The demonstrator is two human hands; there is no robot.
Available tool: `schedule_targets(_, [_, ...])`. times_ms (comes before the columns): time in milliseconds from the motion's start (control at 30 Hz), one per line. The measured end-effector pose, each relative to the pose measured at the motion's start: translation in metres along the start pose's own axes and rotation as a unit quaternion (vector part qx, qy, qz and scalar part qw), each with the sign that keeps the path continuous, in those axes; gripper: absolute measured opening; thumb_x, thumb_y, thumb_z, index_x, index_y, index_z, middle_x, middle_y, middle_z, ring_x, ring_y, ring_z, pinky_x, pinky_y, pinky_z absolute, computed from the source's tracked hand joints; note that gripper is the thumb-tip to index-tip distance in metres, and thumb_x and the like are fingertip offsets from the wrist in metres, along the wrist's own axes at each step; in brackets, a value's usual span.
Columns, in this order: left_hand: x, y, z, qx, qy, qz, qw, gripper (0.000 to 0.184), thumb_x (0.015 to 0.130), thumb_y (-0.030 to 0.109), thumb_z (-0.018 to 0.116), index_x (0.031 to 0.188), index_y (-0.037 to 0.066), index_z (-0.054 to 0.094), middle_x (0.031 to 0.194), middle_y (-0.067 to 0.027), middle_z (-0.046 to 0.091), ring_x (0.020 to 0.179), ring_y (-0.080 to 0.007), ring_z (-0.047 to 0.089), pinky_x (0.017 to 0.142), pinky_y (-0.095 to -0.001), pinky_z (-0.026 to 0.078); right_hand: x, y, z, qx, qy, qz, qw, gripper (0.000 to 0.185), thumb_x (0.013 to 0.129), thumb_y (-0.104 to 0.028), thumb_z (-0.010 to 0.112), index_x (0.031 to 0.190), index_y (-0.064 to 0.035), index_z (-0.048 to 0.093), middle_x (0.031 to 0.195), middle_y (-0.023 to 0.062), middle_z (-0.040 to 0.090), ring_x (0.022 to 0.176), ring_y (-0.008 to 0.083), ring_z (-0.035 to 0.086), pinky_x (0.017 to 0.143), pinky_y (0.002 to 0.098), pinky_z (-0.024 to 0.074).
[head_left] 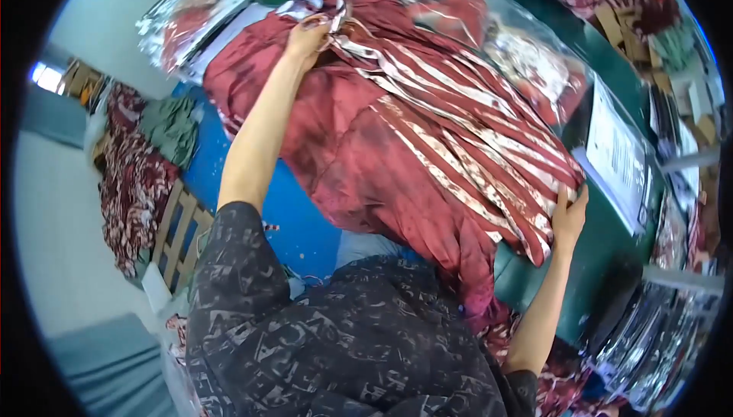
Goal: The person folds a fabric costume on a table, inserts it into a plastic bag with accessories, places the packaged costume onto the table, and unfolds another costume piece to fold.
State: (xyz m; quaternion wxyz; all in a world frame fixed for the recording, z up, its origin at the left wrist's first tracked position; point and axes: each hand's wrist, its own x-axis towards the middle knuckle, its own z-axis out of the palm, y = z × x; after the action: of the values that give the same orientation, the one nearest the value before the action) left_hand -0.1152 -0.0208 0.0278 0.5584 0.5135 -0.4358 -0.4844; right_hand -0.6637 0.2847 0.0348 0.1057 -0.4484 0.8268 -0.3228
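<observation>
A dark red garment with white patterned stripes [435, 112] lies spread across the green table, its plain red part hanging over the near edge. At its upper end, my left hand [308, 38] has its fingers closed on the garment near a whitish collar or trim. My right hand [569, 215] grips the striped part at the lower right, thumb on top and fingers curled round the edge. Fabric stretches between the two hands.
Clear plastic bags with red clothing [534, 66] lie behind the garment, others [183, 28] at upper left. Printed papers [617, 154] rest on the green table [527, 283] at right. Patterned cloth [137, 180] and a wooden pallet [179, 226] are at left, stacked packages [657, 341] at lower right.
</observation>
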Motion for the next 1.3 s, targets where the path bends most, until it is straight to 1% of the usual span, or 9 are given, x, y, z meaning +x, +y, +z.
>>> schedule_targets(233, [0.071, -0.003, -0.046, 0.175, 0.160, 0.026, 0.971, 0.013, 0.096, 0.012, 0.057, 0.099, 0.004, 0.067, 0.080, -0.0036, 0.066, 0.062, -0.0136, 0.060, 0.053, -0.0285, 0.047, -0.001, -0.021, -0.010, -0.070, 0.011, -0.121, 0.990, 0.049, 0.097, -0.026, 0.055, 0.141, -0.0092, 0.043, 0.097, 0.0240, 0.067, 0.084, 0.0364, 0.066, 0.077, 0.0433, 0.0505])
schedule_targets(367, [-0.044, 0.007, 0.051, 0.170, -0.099, 0.029, 0.980, 0.016, 0.097, 0.015, 0.056, 0.093, 0.002, 0.064, 0.082, -0.0048, 0.066, 0.072, -0.0124, 0.059, 0.065, -0.0312, 0.051, 0.032, 0.021, -0.121, -0.240, 0.007, -0.078, 0.968, 0.034, 0.099, -0.017, 0.046, 0.132, -0.0115, 0.054, 0.090, 0.0228, 0.066, 0.069, 0.0369, 0.065, 0.063, 0.0467, 0.0485])
schedule_targets(400, [-0.074, 0.010, 0.074, 0.153, -0.132, 0.012, 0.979, 0.016, 0.098, 0.016, 0.056, 0.095, 0.001, 0.063, 0.084, -0.0040, 0.064, 0.073, -0.0125, 0.058, 0.067, -0.0309, 0.050, 0.045, 0.053, -0.152, -0.188, 0.084, -0.234, 0.950, 0.034, 0.099, -0.018, 0.043, 0.131, -0.0122, 0.054, 0.089, 0.0236, 0.067, 0.071, 0.0409, 0.065, 0.063, 0.0506, 0.0481])
schedule_targets(467, [-0.098, -0.032, 0.114, 0.191, -0.104, 0.099, 0.971, 0.017, 0.098, 0.017, 0.055, 0.096, 0.002, 0.062, 0.085, -0.0042, 0.064, 0.077, -0.0117, 0.058, 0.069, -0.0288, 0.050, 0.072, 0.104, -0.211, -0.320, 0.069, -0.108, 0.939, 0.037, 0.097, -0.021, 0.047, 0.133, -0.0122, 0.050, 0.090, 0.0248, 0.068, 0.079, 0.0442, 0.065, 0.067, 0.0529, 0.0490])
schedule_targets(633, [-0.107, -0.074, 0.143, 0.059, -0.078, -0.004, 0.995, 0.015, 0.097, 0.016, 0.056, 0.097, 0.002, 0.062, 0.087, -0.0059, 0.064, 0.081, -0.0129, 0.059, 0.071, -0.0296, 0.051, 0.044, 0.135, -0.172, -0.403, -0.060, -0.008, 0.913, 0.053, 0.091, -0.027, 0.054, 0.141, -0.0146, 0.040, 0.100, 0.0265, 0.065, 0.088, 0.0450, 0.063, 0.073, 0.0524, 0.0500])
schedule_targets(700, [-0.089, -0.070, 0.123, -0.202, -0.110, -0.118, 0.966, 0.015, 0.097, 0.014, 0.056, 0.098, 0.000, 0.063, 0.091, -0.0085, 0.066, 0.084, -0.0171, 0.063, 0.075, -0.0323, 0.054, 0.015, 0.088, -0.141, -0.424, -0.056, -0.030, 0.903, 0.059, 0.089, -0.022, 0.057, 0.144, -0.0147, 0.038, 0.122, 0.0252, 0.057, 0.104, 0.0432, 0.058, 0.084, 0.0492, 0.0491])
schedule_targets(833, [-0.060, -0.059, 0.091, -0.297, -0.147, -0.208, 0.920, 0.019, 0.097, 0.010, 0.052, 0.103, -0.004, 0.062, 0.101, -0.0138, 0.069, 0.092, -0.0233, 0.066, 0.084, -0.0395, 0.055, 0.040, 0.094, -0.119, -0.382, -0.017, -0.179, 0.907, 0.056, 0.088, -0.015, 0.061, 0.141, -0.0107, 0.044, 0.134, 0.0215, 0.048, 0.121, 0.0432, 0.045, 0.102, 0.0474, 0.0380])
schedule_targets(967, [-0.047, -0.044, 0.056, -0.281, -0.146, -0.182, 0.931, 0.021, 0.097, 0.010, 0.051, 0.108, -0.004, 0.061, 0.108, -0.0143, 0.067, 0.097, -0.0240, 0.065, 0.092, -0.0389, 0.053, 0.053, 0.065, -0.098, -0.283, -0.037, -0.331, 0.899, 0.041, 0.090, -0.016, 0.061, 0.129, -0.0083, 0.056, 0.121, 0.0191, 0.056, 0.114, 0.0372, 0.050, 0.097, 0.0475, 0.0400])
schedule_targets(1300, [-0.016, 0.034, -0.017, -0.144, -0.067, 0.014, 0.987, 0.038, 0.100, 0.029, 0.053, 0.117, -0.004, 0.056, 0.108, -0.0167, 0.068, 0.094, -0.0255, 0.067, 0.086, -0.0395, 0.054, 0.090, 0.118, -0.078, -0.326, -0.032, -0.203, 0.923, 0.027, 0.097, -0.033, 0.053, 0.102, -0.0072, 0.061, 0.090, 0.0155, 0.066, 0.088, 0.0367, 0.062, 0.076, 0.0484, 0.0469])
